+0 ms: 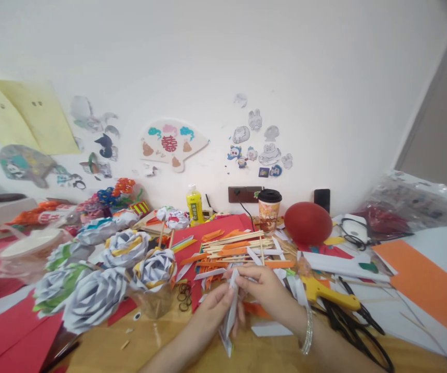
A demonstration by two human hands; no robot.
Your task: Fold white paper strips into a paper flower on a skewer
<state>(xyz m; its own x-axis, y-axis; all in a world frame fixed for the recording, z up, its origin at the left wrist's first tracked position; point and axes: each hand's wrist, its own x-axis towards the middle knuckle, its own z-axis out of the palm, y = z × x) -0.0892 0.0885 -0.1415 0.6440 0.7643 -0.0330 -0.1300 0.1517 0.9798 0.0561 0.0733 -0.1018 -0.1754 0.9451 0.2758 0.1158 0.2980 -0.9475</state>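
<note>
Between my two hands a folded strip of white paper [228,324] stands at a slant above the wooden table. My left hand [216,306] pinches it along its left side, thumb on top. Higher up, the fingers of my right hand [261,287] press on the strip near its upper end; a bracelet circles that wrist. Some fingertips are hidden behind the paper. Just beyond my hands lie wooden sticks [235,240] and orange and white paper strips [210,273]. Several folded white paper flowers [96,295] stand to the left, some with green or yellow edges.
A yellow glue gun [330,292] and black scissors [348,326] lie right of my hands. Behind stand a yellow bottle [195,206], a lidded cup [269,212] and a red balloon [308,223]. Orange paper [433,285] lies far right, red paper [17,334] at left.
</note>
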